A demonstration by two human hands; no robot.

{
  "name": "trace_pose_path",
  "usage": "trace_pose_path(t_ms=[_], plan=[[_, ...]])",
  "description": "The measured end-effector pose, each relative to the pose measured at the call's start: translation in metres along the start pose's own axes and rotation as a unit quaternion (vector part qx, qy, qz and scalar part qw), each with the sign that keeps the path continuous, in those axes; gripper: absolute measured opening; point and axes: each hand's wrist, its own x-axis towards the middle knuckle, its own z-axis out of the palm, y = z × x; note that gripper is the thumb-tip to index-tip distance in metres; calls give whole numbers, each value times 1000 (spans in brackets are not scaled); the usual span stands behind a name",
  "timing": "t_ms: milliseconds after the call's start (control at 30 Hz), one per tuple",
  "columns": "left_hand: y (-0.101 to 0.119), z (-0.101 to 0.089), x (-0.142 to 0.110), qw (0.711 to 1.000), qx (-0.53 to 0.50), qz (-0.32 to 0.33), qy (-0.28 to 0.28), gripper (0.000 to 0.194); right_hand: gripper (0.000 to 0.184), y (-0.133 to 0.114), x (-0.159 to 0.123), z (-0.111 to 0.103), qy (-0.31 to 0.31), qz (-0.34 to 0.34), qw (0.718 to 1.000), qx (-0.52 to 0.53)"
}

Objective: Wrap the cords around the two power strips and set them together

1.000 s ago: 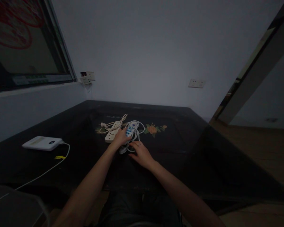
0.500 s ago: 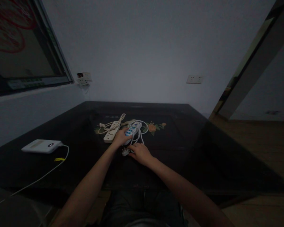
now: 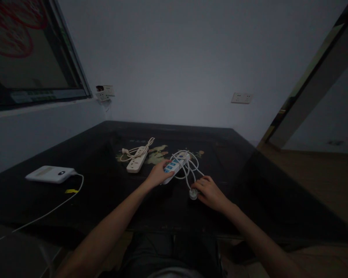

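My left hand (image 3: 159, 173) is closed around the near end of a white power strip with blue sockets (image 3: 174, 166). Loops of its white cord (image 3: 188, 170) lie over the strip's far end and spread to the right. At the cord's end is a round white plug (image 3: 193, 194), and the fingers of my right hand (image 3: 210, 191) are closed on it just above the table. To the left lies a cream power strip (image 3: 136, 162), apart from both hands, with its own cord (image 3: 133, 154) bundled across the top.
The dark table (image 3: 174, 212) carries a painted flower pattern (image 3: 158, 155). A white power bank-like device (image 3: 48, 174) with a cable (image 3: 49, 212) lies at the left, beside a yellow tag (image 3: 71, 191). Wall sockets (image 3: 241, 98) are on the far wall; a window (image 3: 37, 50) is at left.
My hands have moved right with the blue-socketed power strip and its plug, away from the cream power strip. The cream strip has stayed in place, and the flower pattern between them now shows.
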Motion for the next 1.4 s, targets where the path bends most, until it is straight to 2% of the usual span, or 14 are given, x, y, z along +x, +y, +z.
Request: trace_pose_path(t_ms=[167, 400, 600, 833, 933, 1033, 1133, 1267, 1400], plan=[[3, 8, -6, 1000, 14, 12, -5, 52, 31, 3, -10, 8, 12, 17, 999, 29], [-1, 4, -26, 997, 64, 33, -9, 51, 32, -2, -13, 3, 0, -8, 999, 35], [1, 3, -48, 993, 115, 26, -31, 54, 41, -2, -30, 4, 8, 3, 999, 53], [-6, 12, -51, 992, 121, 32, -34, 61, 54, 1, -35, 9, 41, 16, 993, 107], [-11, 14, -48, 994, 92, 46, -25, 61, 48, 2, -34, 9, 62, 25, 987, 145], [-12, 14, -45, 996, 63, 60, -13, 62, 34, 2, -35, 6, 74, 36, 979, 188], [-10, 12, -45, 997, 22, 66, -44, 65, 22, 0, -35, 2, 58, 38, 969, 235], [0, 12, -56, 988, -30, 72, -131, 67, 44, -1, -36, -2, 22, 24, 963, 268], [11, 18, -70, 986, -51, 63, -145, 62, 60, -5, -36, 3, 5, 41, 977, 208]])
